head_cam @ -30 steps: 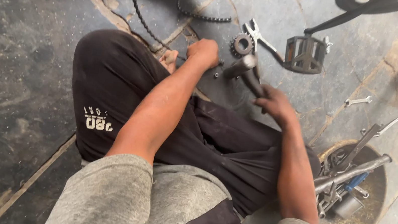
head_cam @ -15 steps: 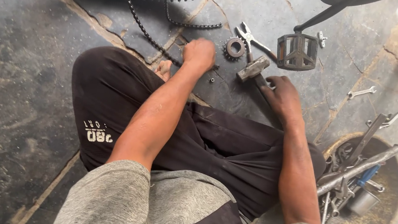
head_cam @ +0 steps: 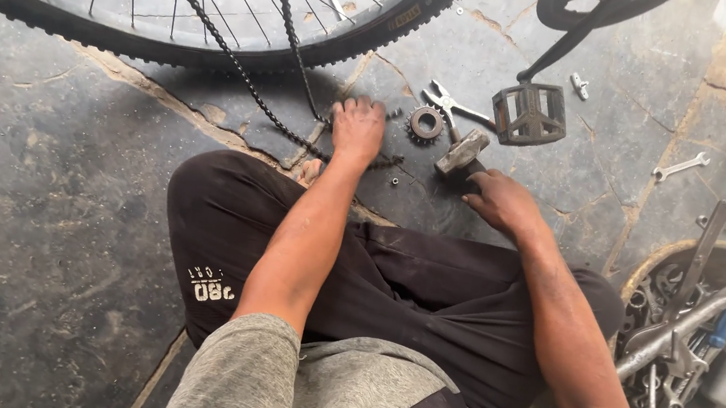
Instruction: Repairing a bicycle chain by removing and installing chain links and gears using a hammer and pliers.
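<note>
The person's left hand [head_cam: 358, 128] is pressing flat, ungripping, on the loose bicycle chain [head_cam: 240, 78] while the right hand [head_cam: 500, 200] is clenching a hammer [head_cam: 463, 153], the chain lying unmounted beside the sprocket [head_cam: 426, 124].

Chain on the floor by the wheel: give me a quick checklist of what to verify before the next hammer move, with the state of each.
1. Left hand pressed on the chain on the floor: ok.
2. Right hand gripping the hammer handle: ok; its head rests low near the floor.
3. Left fingers clear of the hammer head: ok, a gap shows between them.
4. Loose sprocket and pliers out of the swing path: not ok, both lie right beside the hammer head.
5. Chain pin or link lined up under the hand: cannot tell, hidden by the hand.
</note>
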